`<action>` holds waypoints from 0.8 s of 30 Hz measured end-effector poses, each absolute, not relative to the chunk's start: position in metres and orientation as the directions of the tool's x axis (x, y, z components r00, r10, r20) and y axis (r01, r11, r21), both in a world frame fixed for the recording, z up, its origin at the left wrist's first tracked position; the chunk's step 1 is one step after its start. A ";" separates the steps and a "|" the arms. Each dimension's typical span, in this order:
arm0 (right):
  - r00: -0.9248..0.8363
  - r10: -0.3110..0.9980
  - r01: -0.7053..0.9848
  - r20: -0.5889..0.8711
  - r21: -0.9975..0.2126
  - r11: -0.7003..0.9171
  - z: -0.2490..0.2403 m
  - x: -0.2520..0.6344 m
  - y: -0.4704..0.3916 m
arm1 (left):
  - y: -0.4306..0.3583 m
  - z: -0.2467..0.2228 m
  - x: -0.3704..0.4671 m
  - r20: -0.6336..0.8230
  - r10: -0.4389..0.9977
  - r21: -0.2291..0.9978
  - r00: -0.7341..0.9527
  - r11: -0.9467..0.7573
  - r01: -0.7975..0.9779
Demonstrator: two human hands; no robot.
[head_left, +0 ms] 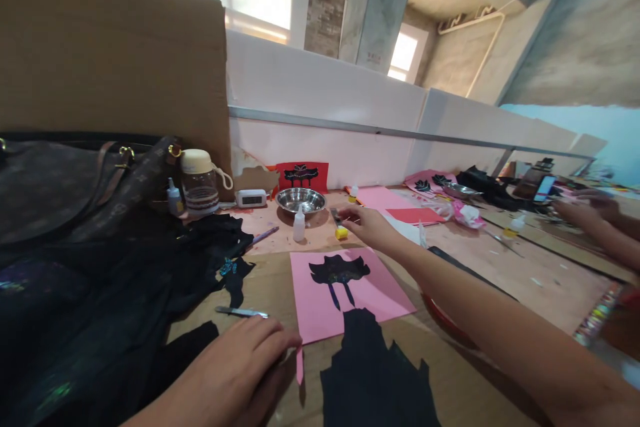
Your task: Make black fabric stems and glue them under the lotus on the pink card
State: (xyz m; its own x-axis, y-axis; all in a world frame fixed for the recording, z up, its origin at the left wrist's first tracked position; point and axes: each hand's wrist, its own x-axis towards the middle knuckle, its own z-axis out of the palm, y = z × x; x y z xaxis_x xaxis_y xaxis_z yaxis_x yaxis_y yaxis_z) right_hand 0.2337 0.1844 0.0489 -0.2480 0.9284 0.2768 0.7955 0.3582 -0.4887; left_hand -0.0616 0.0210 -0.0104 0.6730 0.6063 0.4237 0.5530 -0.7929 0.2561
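Pink paper (315, 307) lies on brown cardboard, with a black winged cutout (340, 270) and two dark strips on it. Black fabric (377, 373) overlaps its lower edge. My left hand (250, 353) rests by the paper's lower left corner, fingers curled, near a narrow pink strip (300, 365) and metal tweezers (242, 311); what it holds, if anything, is hidden. My right hand (367, 223) reaches beyond the paper, its fingers closed at a small dark object (335, 215) that I cannot make out, above a yellow item (341, 233).
A white bottle (299, 225) stands before a metal bowl (301, 201). Black fabric and a handbag (60, 180) fill the left side, beside a lidded jar (199, 180). Another person's hands (595, 213) and a phone (544, 188) are at the right.
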 end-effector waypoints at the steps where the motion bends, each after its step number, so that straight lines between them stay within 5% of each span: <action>1: -0.261 0.929 0.806 0.262 -0.470 0.359 0.047 0.232 0.187 | 0.021 -0.011 -0.061 0.430 0.602 0.255 0.672 -0.796 0.549; 11: -0.475 0.866 0.799 0.158 -0.334 0.500 0.023 0.176 0.228 | 0.020 -0.010 -0.060 0.399 0.624 0.229 0.672 -0.777 0.586; 24: -0.366 0.917 0.885 0.159 -0.246 0.396 0.014 0.184 0.236 | 0.022 -0.020 -0.063 0.415 0.609 0.225 0.676 -0.789 0.572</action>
State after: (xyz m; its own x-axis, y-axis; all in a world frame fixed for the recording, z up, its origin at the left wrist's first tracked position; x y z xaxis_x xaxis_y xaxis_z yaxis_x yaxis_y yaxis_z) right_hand 0.1841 0.2361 0.0143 -0.3659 0.9169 0.1594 0.8847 0.3959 -0.2463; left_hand -0.0628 0.0225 -0.0204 0.6760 0.6090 0.4148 0.5723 -0.7886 0.2251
